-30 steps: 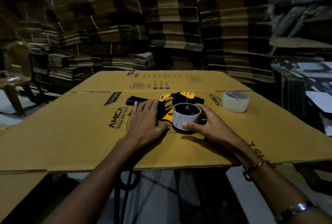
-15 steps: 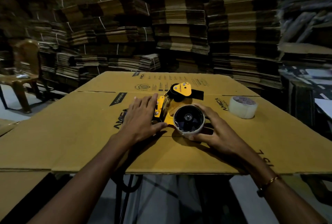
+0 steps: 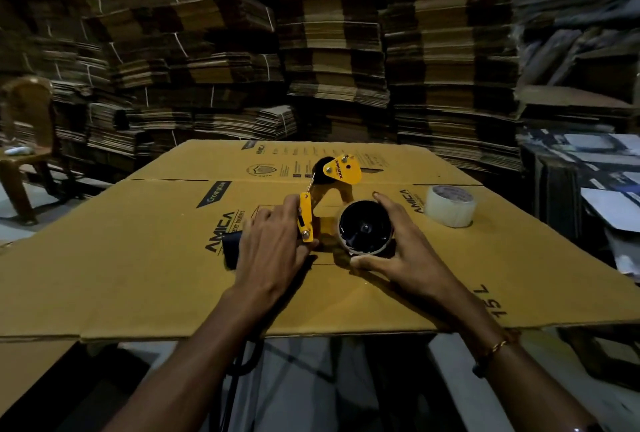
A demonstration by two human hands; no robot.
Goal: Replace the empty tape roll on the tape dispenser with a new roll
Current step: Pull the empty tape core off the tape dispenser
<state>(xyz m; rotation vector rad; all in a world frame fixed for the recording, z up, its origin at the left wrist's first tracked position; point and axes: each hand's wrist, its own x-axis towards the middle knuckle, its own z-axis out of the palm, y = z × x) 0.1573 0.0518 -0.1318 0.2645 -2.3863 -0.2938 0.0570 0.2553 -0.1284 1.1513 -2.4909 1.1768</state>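
Observation:
A yellow and black tape dispenser (image 3: 332, 189) stands tilted upright on the flat cardboard sheet (image 3: 138, 258). My left hand (image 3: 273, 248) grips its dark handle and yellow frame. The empty roll (image 3: 365, 228), a thin core around the black hub, sits on the dispenser and faces me. My right hand (image 3: 405, 248) cups this roll, thumb under it and fingers over the top. A new roll of clear tape (image 3: 449, 205) lies flat on the cardboard to the right, apart from both hands.
Tall stacks of flattened cartons (image 3: 311, 50) wall off the back. A brown chair (image 3: 24, 140) stands at the left. Papers and boards (image 3: 588, 172) pile up at the right. The cardboard's near edge (image 3: 277, 333) overhangs the floor.
The dispenser has been raised from lying flat to tilted upright, so the roll's open face now points at me. Both hands stayed on it.

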